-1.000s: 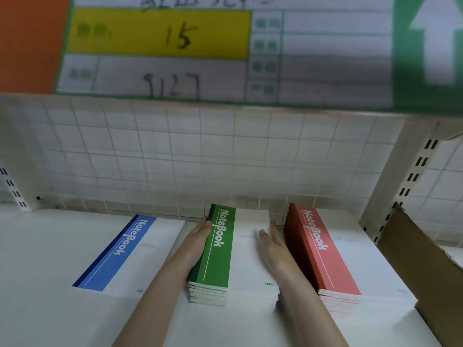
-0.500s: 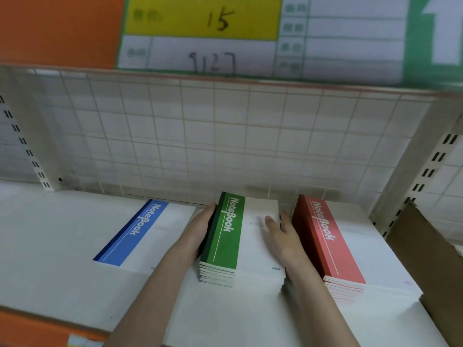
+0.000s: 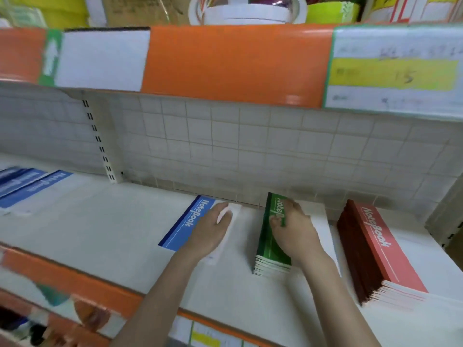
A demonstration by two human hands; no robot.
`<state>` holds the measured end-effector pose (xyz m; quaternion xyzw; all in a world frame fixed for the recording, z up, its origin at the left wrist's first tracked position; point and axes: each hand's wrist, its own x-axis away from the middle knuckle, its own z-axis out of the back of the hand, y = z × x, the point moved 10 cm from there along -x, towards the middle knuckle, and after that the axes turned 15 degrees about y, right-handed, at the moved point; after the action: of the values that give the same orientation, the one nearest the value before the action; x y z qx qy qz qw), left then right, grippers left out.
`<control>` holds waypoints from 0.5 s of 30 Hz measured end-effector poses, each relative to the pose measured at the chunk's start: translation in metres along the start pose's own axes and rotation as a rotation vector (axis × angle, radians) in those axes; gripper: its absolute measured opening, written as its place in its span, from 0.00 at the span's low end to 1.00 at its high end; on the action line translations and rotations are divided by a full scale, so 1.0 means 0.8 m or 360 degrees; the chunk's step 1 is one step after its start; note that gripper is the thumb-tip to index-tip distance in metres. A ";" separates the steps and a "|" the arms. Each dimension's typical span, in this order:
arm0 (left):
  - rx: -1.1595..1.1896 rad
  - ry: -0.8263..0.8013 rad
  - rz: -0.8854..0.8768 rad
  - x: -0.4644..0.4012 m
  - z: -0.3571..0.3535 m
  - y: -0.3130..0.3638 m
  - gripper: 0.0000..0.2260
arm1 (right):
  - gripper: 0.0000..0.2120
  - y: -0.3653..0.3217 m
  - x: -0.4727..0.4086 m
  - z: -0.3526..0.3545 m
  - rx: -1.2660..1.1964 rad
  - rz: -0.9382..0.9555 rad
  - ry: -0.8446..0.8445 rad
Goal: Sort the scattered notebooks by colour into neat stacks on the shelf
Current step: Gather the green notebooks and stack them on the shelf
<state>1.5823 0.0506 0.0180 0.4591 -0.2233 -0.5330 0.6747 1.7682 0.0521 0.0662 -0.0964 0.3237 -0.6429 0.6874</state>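
Note:
On the white shelf (image 3: 105, 221) a stack of green notebooks (image 3: 271, 249) stands in the middle, with a taller stack of red notebooks (image 3: 375, 249) to its right. A single blue notebook (image 3: 186, 225) lies flat to the left of the green stack. My left hand (image 3: 213, 232) rests on the blue notebook's white part, fingers fairly straight. On top of the green stack lies my right hand (image 3: 294, 230), its fingertips bent onto the green band. More blue notebooks (image 3: 23, 187) lie at the far left, blurred.
A tiled wire-grid back wall (image 3: 250, 146) closes the shelf behind. The upper shelf's orange edge strip (image 3: 235, 63) with price labels hangs overhead. An upright slotted post (image 3: 100, 141) stands at the back left. The shelf's orange front edge (image 3: 75, 279) runs below my forearms.
My left hand has left the green stack's left side and now lies on the blue notebook. My right hand has moved from the stack's right side onto its top. The view has swung left.

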 end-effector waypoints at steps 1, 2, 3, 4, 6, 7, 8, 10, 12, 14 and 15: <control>-0.0051 0.0044 -0.0037 0.002 0.019 -0.005 0.19 | 0.24 -0.015 0.003 -0.010 0.0001 0.0032 -0.0015; -0.0095 0.0094 -0.0079 0.004 0.040 -0.009 0.19 | 0.24 -0.032 0.008 -0.021 0.0001 0.0070 -0.0027; -0.0143 0.0143 -0.0129 0.006 0.063 -0.014 0.19 | 0.24 -0.049 0.013 -0.032 -0.0004 0.0114 -0.0041; -0.0201 0.0175 -0.0180 0.009 0.086 -0.019 0.19 | 0.24 -0.067 0.018 -0.043 -0.0010 0.0159 -0.0060; -0.0347 0.0205 -0.0255 0.016 0.130 -0.036 0.19 | 0.25 -0.105 0.031 -0.068 -0.0021 0.0244 -0.0107; -0.0426 0.0231 -0.0276 0.019 0.154 -0.048 0.20 | 0.25 -0.125 0.038 -0.080 -0.0037 0.0280 -0.0137; -0.0507 0.0259 -0.0283 0.023 0.177 -0.061 0.20 | 0.25 -0.146 0.047 -0.094 -0.0057 0.0310 -0.0178; -0.0676 0.0288 -0.0261 0.031 0.223 -0.090 0.21 | 0.25 -0.189 0.067 -0.125 -0.0083 0.0360 -0.0272; -0.0844 0.0276 -0.0230 0.040 0.266 -0.115 0.21 | 0.25 -0.235 0.090 -0.154 -0.0090 0.0409 -0.0351; -0.0923 0.0286 -0.0177 0.051 0.311 -0.138 0.21 | 0.25 -0.286 0.117 -0.185 -0.0123 0.0486 -0.0436; -0.0938 0.0311 -0.0151 0.056 0.334 -0.147 0.21 | 0.25 -0.311 0.130 -0.200 -0.0154 0.0534 -0.0483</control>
<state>1.3248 -0.0938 0.0366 0.3028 0.0285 -0.5590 0.7714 1.4690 -0.0397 0.0457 -0.1697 0.2584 -0.4814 0.8202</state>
